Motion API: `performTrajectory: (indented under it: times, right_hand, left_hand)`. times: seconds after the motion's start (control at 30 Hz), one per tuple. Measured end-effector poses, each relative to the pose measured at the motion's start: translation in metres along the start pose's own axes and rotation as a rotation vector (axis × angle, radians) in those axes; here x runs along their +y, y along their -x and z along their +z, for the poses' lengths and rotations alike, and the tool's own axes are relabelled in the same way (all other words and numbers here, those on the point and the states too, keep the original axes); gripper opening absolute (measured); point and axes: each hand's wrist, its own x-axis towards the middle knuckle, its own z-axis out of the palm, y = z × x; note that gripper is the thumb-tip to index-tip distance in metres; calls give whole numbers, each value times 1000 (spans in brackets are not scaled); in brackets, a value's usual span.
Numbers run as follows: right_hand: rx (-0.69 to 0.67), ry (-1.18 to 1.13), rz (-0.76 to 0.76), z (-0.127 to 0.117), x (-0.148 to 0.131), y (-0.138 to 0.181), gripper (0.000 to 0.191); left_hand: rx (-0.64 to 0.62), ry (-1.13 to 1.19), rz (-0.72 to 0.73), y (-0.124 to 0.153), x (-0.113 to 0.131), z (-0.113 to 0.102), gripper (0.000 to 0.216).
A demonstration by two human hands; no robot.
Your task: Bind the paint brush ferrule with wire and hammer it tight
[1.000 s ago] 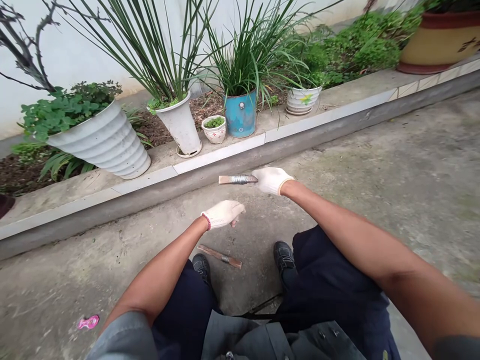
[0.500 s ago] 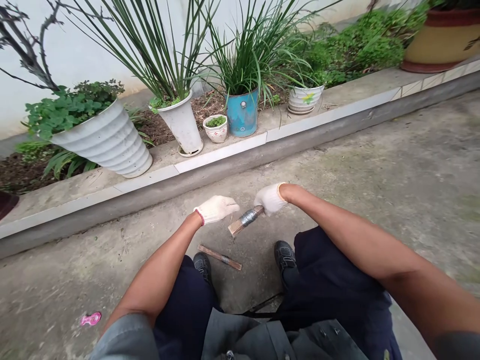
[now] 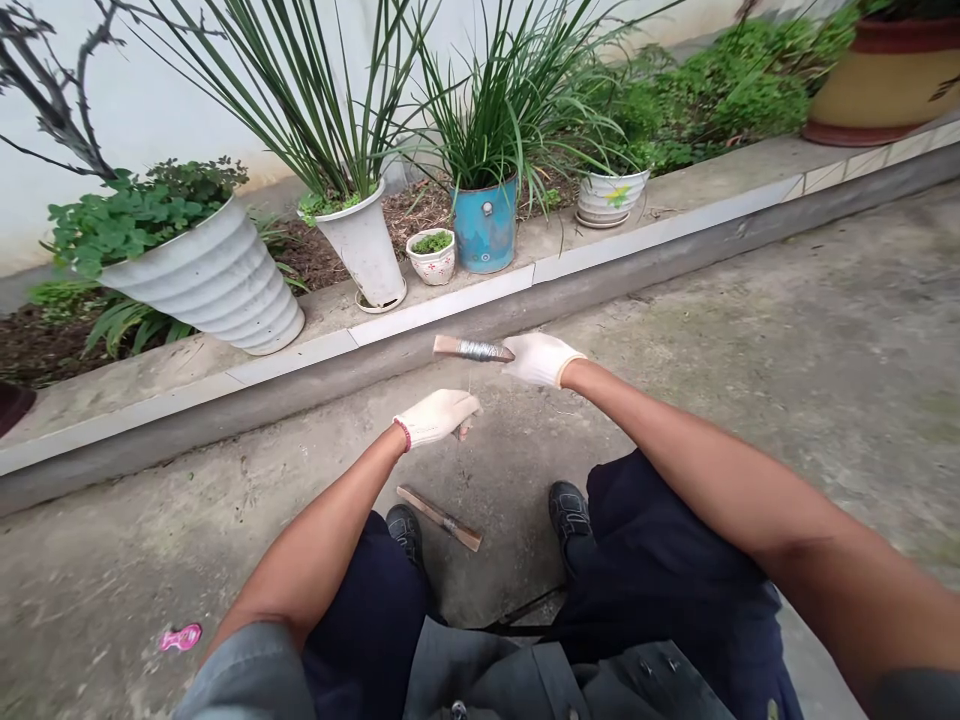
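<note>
My right hand (image 3: pixel 540 358), in a white knit glove, grips one end of a wooden stick (image 3: pixel 446 345) with silvery wire (image 3: pixel 480 350) wound around its middle. The stick points left, nearly level. Lower and to the left, my gloved left hand (image 3: pixel 435 415) has its fingers pinched together; a faint thin strand runs between it and the wound stick. A second wooden stick (image 3: pixel 424 503), also wound with wire, is below, between my shoes; whether it rests on the ground or hangs just above it, I cannot tell.
Ahead runs a low tiled ledge (image 3: pixel 450 305) bearing white pots (image 3: pixel 225 285), a blue pot (image 3: pixel 486 235) and other plants. A pink object (image 3: pixel 180 637) lies on the concrete at lower left. My dark shoes (image 3: pixel 570 510) flank the second stick.
My right hand has risen and swung the wound stick up and away, from slanting down to nearly level. The left hand has barely moved. The second stick has turned slightly.
</note>
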Motion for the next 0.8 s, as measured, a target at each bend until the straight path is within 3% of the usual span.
performTrajectory:
  times: [0.1,0.27,0.37,0.43,0.53,0.63,0.7,0.8]
  right_hand:
    - [-63,232,35,9,-7,-1,33]
    - [-226,395,-12,15,-29,15,36]
    - [-332,440,-120,15,-32,22,38]
    - [-407,416,-244,14,-26,24,36]
    - [-500,255,-412,11,-11,26,26]
    - [-542,-91,-424,2,1,30,27]
    - [-486,-334,-386,-4,3,32,32]
    - [-251,-544,-277,-11,-1,29,31]
  left_hand:
    - [-52,-58,-18,-1,1,5,30]
    - [-38,-251,-24,-2,-2,-2,33]
    - [24,-453,86,-1,-5,-11,36]
    - [49,-496,82,0,-9,-16,36]
    - [33,-398,2,3,-14,-20,44]
    - [-6,-217,73,5,-15,-19,44]
    - [-10,-39,121,5,-11,-16,43]
    - [63,208,86,5,-2,-9,48]
